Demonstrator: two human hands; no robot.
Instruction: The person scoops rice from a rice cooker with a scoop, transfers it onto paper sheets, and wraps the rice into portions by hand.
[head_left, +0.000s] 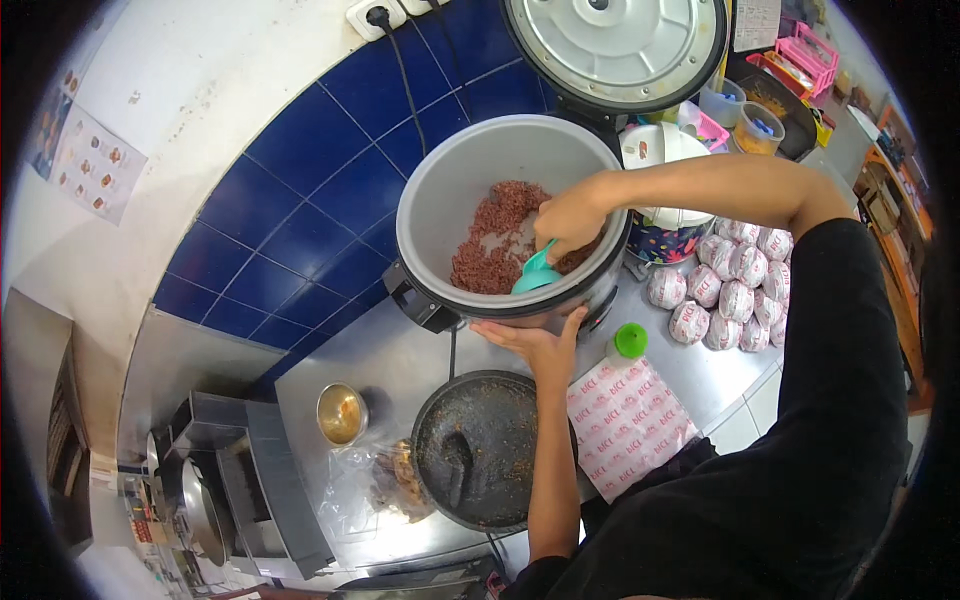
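Observation:
Inside a large electric rice cooker (442, 180) with its lid (615, 45) raised lies reddish-brown cooked rice (487, 259). My right hand (571, 217) reaches into the pot and grips a turquoise rice scoop (537, 277), its bowl near the pot's front wall. Below the rim, my left hand (544, 346) rests against the cooker's outer side with fingers spread, its palm partly hidden. Beneath my left forearm stands a stone mortar (495, 487) with a dark pestle (457, 465) in it. Printed wrapping paper (630, 427) lies to its right, beside a container with a green lid (631, 340).
Several paper-wrapped balls (735, 300) are stacked on the steel table at right, near a patterned container with a white lid (667, 240). A metal bowl (342, 414) and a clear plastic bag with food (375, 480) stand left of the mortar. Blue tiles back the table.

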